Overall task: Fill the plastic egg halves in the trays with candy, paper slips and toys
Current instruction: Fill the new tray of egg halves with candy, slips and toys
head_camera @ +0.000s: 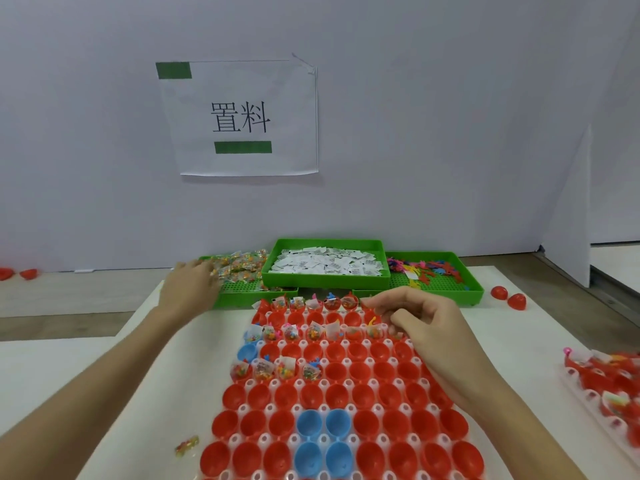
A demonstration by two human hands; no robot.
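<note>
Both hands are out over the work, well apart. Her left hand reaches beyond the egg tray into the candy bin, fingers spread among the candy packets; whether it has one pinched I cannot tell. Right hand hovers over the egg tray's far right corner, fingers curled; anything held there is hidden. Candy lies far-left of the egg tray, nearer the left hand. Behind the tray sit the paper slips, then toys to the far right. Near rows hold empty egg halves.
</note>
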